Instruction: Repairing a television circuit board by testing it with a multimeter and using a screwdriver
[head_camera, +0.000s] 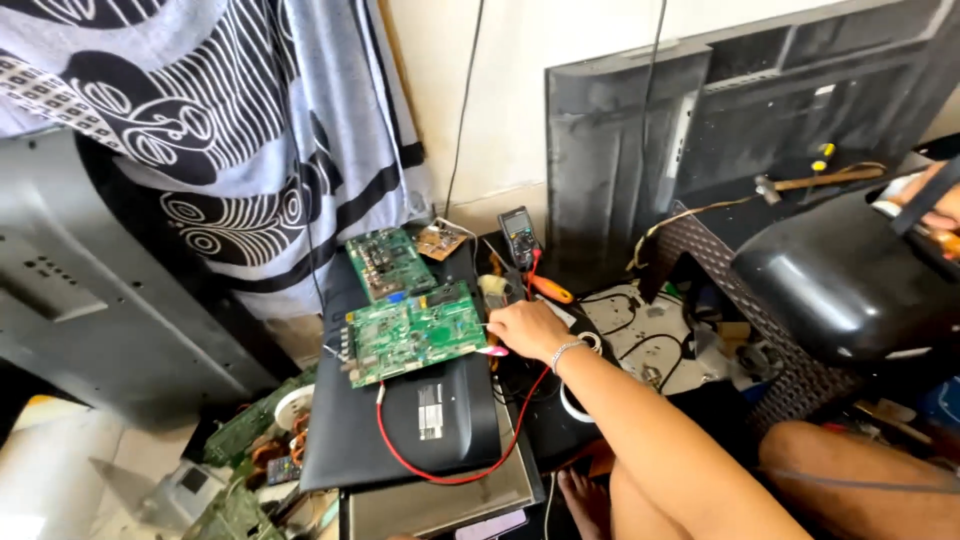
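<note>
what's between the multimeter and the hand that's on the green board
In the head view, an orange-handled tool lies between the multimeter and the left hand, beside a red lead.

We look down from head height, facing forward and slightly left, fairly near the green circuit board (412, 332), with the wall rising just behind it

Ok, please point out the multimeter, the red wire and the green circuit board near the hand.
multimeter (519, 232): head view, on its dark body.
red wire (452, 478): head view, bottom of its loop.
green circuit board (412, 333): head view, middle of the board.
</note>
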